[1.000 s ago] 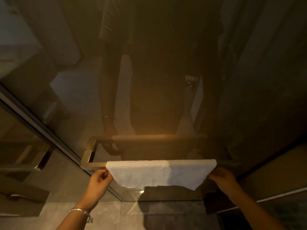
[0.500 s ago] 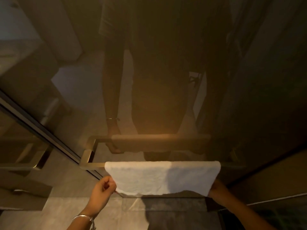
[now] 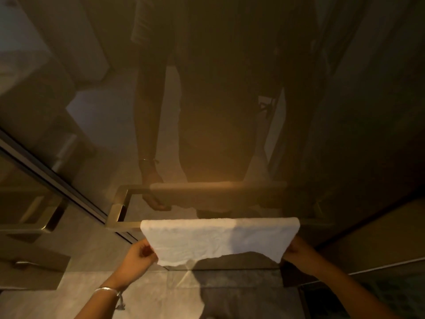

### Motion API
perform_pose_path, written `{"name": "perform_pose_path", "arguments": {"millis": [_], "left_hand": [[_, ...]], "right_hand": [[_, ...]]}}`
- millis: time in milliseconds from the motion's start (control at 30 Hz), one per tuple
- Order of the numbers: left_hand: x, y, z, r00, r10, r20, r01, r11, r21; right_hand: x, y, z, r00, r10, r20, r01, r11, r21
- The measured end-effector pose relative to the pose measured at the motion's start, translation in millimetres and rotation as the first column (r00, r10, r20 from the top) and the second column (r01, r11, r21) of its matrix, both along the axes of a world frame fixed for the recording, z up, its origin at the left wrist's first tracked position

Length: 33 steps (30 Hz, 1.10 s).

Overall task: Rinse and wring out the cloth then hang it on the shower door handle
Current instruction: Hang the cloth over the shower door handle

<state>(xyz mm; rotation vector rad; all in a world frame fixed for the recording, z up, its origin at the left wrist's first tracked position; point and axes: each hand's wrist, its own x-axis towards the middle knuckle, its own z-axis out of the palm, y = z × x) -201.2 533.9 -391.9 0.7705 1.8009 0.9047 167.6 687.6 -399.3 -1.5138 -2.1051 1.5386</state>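
Note:
A white cloth [image 3: 218,238] hangs draped over the horizontal metal bar of the shower door handle [image 3: 124,224], its front flap reaching down toward me. My left hand [image 3: 140,256] pinches the flap's lower left corner. My right hand [image 3: 301,252] holds the lower right corner. The handle's bar shows only at the left end; the cloth covers the rest. The dark glass door behind reflects the cloth and my arms.
The tinted glass shower door [image 3: 230,111] fills the view ahead. A second door panel with its own metal handle [image 3: 46,217] stands at the left. Grey floor tiles [image 3: 161,295] lie below, with a dark raised edge [image 3: 345,272] at the right.
The cloth's front flap hangs lower than a second ago. Both hands have slid down its side edges from near the bar to the bottom corners.

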Motion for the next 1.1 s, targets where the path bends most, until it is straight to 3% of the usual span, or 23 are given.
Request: {"name": "perform_pose_path", "arguments": {"millis": [100, 200, 333, 467, 567, 633, 867, 1033, 1100], "left_hand": [[-12, 1, 12, 0.973, -0.226, 0.049, 0.229, 0.969, -0.093], [-11, 5, 18, 0.952, -0.305, -0.017, 0.301, 0.947, -0.114], [1, 11, 25, 0.952, -0.29, -0.096, 0.29, 0.957, -0.009], [-4, 11, 33, 0.97, -0.174, -0.17, 0.197, 0.973, 0.124], [6, -1, 20, 0.974, -0.161, -0.162, 0.181, 0.976, 0.122], [15, -9, 10, 0.97, -0.209, -0.126, 0.22, 0.972, 0.083], [6, -11, -3, 0.93, -0.288, -0.229, 0.29, 0.957, -0.027], [9, -21, -9, 0.927, -0.186, -0.325, 0.21, 0.977, 0.042], [7, -25, -7, 0.916, -0.25, -0.314, 0.262, 0.965, -0.003]], "right_hand": [[1, 0, 12, 0.982, 0.156, 0.109, -0.133, 0.972, -0.195], [-3, -2, 20, 0.986, 0.164, 0.037, -0.145, 0.941, -0.304], [-10, -2, 14, 1.0, 0.006, -0.018, -0.011, 0.962, -0.274], [-10, -7, 15, 0.974, -0.226, -0.01, 0.223, 0.967, -0.123], [-4, -26, 15, 0.984, -0.174, 0.03, 0.175, 0.985, -0.012], [-2, -38, 11, 0.986, -0.165, 0.028, 0.166, 0.986, -0.003], [-7, -29, 0, 0.988, -0.068, 0.138, 0.068, 0.998, 0.008], [-1, -37, -9, 0.972, -0.191, 0.137, 0.175, 0.977, 0.118], [3, -40, -11, 0.976, -0.18, 0.126, 0.168, 0.98, 0.105]]}}
